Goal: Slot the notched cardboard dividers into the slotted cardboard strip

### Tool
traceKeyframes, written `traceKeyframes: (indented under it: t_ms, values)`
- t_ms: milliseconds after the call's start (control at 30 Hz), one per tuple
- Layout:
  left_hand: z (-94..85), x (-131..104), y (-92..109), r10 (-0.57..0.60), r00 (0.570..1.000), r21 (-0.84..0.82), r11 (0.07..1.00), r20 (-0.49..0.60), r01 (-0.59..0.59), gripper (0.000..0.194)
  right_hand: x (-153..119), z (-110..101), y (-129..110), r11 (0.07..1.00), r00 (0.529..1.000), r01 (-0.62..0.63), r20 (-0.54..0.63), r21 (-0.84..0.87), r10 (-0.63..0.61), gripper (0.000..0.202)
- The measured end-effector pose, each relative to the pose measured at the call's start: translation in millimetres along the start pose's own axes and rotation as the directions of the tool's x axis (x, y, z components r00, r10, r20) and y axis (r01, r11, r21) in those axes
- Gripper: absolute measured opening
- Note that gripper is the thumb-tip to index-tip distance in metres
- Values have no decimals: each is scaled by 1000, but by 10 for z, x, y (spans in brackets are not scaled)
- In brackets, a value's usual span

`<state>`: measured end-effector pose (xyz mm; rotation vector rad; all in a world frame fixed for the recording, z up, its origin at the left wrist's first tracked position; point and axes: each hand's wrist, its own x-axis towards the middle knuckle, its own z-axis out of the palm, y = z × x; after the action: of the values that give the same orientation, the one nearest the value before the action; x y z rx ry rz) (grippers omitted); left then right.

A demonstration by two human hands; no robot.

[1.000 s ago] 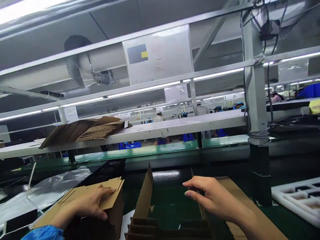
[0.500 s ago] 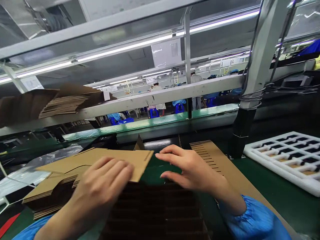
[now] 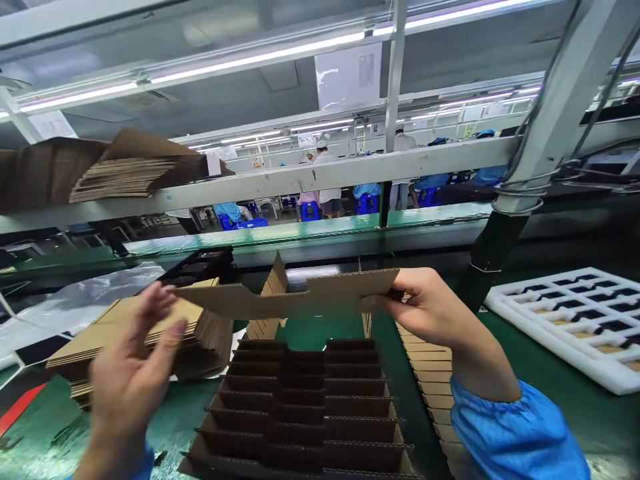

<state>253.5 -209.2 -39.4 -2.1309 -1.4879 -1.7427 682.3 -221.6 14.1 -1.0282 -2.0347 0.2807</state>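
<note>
A notched cardboard strip (image 3: pixel 285 300) is held up across the middle, its right end pinched by my right hand (image 3: pixel 420 307). At its left end my left hand (image 3: pixel 133 360) has thumb and fingers apart, slightly blurred, holding nothing. Below the strip stands a cardboard divider grid (image 3: pixel 300 407) with several notched crosswise pieces slotted between side pieces. Upright slotted cardboard pieces (image 3: pixel 273 293) stand behind the grid. To the left lies a stack of folded cardboard (image 3: pixel 95 327).
A long row of slotted cardboard (image 3: pixel 430 380) runs along the right side. Farther right lies a white foam tray (image 3: pixel 575 327). Clear plastic bags (image 3: pixel 100 293) and a black tray (image 3: pixel 200 263) are at back left. A metal rail (image 3: pixel 280 177) crosses ahead; people sit and stand beyond.
My right hand has taken hold of a cardboard strip and moved right. My left hand has moved left and opened, off the cardboard sheet. The view has shifted, showing more of the grid.
</note>
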Motion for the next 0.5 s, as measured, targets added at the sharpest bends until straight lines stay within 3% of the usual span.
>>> traceKeyframes:
  t_ms: [67, 167, 300, 400, 500]
  values:
    - [125, -85, -274, -194, 971, -152, 965, 136, 214, 60, 32, 36, 35, 999, 998, -46, 54, 29, 44, 31]
    - [355, -92, -531, -255, 927, -299, 894, 273, 334, 55, 61, 77, 68, 995, 994, -94, 61, -16, 95, 34]
    - [541, 39, -639, -226, 918, -376, 860, 326, 345, 47, 59, 35, 121, 990, 988, -139, 61, -14, 139, 36]
    - [587, 144, -629, -163, 914, -376, 874, 372, 308, 42, 63, -10, 183, 983, 981, -181, 66, -21, 182, 41]
    - [604, 196, -616, -119, 930, -389, 884, 347, 258, 38, 83, -35, 239, 975, 976, -209, 52, -75, 213, 44]
